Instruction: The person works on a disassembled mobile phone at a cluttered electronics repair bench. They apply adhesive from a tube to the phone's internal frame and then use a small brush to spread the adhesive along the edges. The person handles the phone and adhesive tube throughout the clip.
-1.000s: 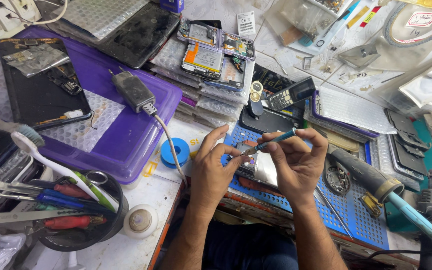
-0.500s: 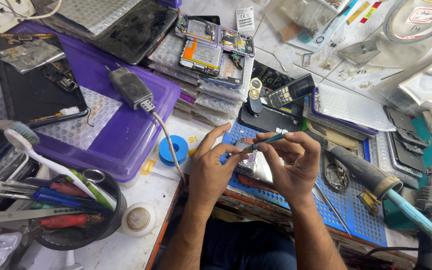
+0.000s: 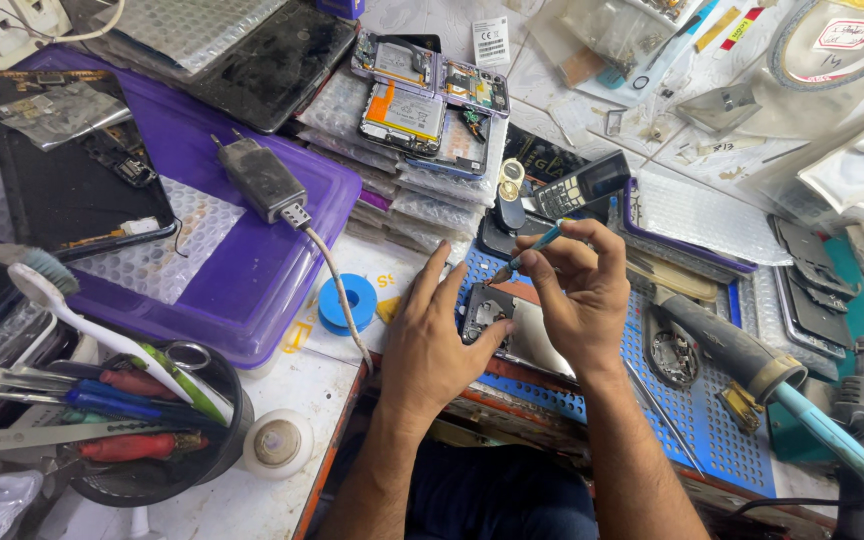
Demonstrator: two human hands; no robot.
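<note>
Opened phone [image 3: 497, 318] lies on the blue mat [image 3: 722, 430], left hand [image 3: 430, 345] loosely gripping it; right hand [image 3: 580, 290] pinches a thin blue-handled screwdriver [image 3: 527, 252].

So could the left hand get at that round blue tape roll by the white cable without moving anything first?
Probably yes. The left hand steadies the opened phone on the blue perforated mat, and the round blue tape roll lies just to its left on open bench. Only the thin white cable crosses its edge, though the hand would have to let go of the phone.

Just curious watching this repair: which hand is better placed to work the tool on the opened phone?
Probably the right hand: it already grips the thin blue-handled screwdriver. The left hand steadies the opened silver phone.
</note>
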